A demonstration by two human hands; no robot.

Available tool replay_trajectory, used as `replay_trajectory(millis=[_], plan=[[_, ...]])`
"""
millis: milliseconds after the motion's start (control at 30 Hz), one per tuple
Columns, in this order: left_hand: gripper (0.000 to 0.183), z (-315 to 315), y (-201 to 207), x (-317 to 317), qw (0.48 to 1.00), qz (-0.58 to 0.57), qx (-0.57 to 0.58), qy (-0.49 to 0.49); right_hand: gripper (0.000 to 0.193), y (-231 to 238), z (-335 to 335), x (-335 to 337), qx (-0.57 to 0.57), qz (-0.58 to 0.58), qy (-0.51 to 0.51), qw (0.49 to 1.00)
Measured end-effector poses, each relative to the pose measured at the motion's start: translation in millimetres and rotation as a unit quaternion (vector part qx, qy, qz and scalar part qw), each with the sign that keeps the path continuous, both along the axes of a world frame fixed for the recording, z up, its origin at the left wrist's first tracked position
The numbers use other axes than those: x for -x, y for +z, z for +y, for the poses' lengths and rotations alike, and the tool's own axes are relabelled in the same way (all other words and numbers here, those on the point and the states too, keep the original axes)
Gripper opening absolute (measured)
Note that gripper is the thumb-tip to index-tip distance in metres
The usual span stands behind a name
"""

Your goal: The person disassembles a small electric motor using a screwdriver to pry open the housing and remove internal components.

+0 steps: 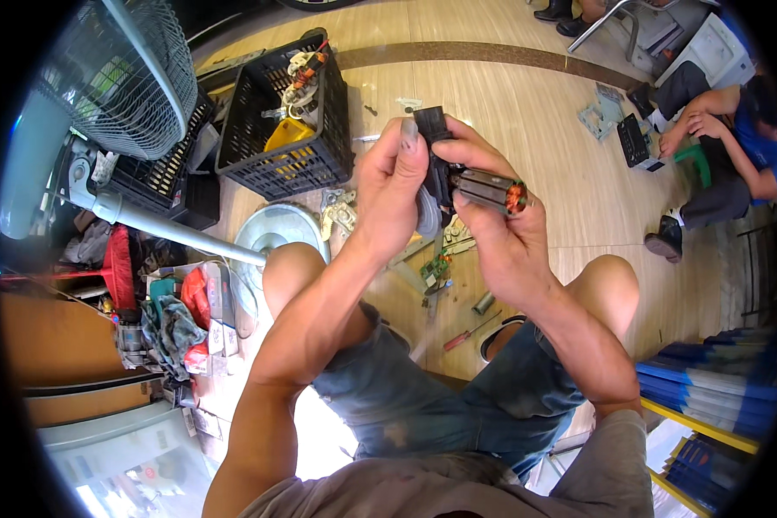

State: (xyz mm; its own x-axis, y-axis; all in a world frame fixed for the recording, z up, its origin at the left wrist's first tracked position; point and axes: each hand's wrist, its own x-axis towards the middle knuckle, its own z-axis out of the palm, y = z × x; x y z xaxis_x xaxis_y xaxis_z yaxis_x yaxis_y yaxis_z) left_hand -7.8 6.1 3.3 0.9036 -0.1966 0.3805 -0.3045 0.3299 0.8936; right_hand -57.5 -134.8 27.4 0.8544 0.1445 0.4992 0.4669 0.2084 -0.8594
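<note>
While both forearms are raised above the bent knees, a black plastic part point(436, 125) is held up in front of the body, over the littered floor point(570, 207); it is pinched by the left hand point(387, 186), whose thumb is laid along its upper left side; by the right hand point(505, 229), closed narrowly, a grey metal motor piece point(482, 189) is held just beside it, with orange windings point(516, 198) shown at its right end; whether the two pieces are joined cannot be told, since the contact is partly covered by the fingers. Below the hands a green circuit board point(437, 270) is seen on the floor; nearer the feet a small metal cylinder point(483, 303) and a red-handled screwdriver point(459, 340) are found, lying apart. To the left a black crate point(276, 177) is placed, in which a yellow piece point(290, 135) and other parts are contained; beyond its left side a caged fan point(125, 82) is seen. At the far right a co-worker in blue point(764, 142) is seated, near whose hands a black slotted panel point(634, 142) is propped.
</note>
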Motion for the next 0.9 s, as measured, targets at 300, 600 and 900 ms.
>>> replay_trajectory(millis=[300, 600, 900], plan=[[0.097, -8, 16, 11, 0.994, -0.025, -0.049, -0.090, 0.071, -6, 4, -2, 0.021, -0.069, -0.093, 0.993], [0.136, -6, 29, 24, 0.987, 0.029, -0.073, -0.141, 0.115, -5, 3, 5, 0.006, -0.060, -0.132, 0.989], [0.147, -10, 19, 23, 0.988, -0.011, -0.067, -0.136, 0.099, -7, 1, -5, -0.016, -0.122, -0.096, 0.988]])
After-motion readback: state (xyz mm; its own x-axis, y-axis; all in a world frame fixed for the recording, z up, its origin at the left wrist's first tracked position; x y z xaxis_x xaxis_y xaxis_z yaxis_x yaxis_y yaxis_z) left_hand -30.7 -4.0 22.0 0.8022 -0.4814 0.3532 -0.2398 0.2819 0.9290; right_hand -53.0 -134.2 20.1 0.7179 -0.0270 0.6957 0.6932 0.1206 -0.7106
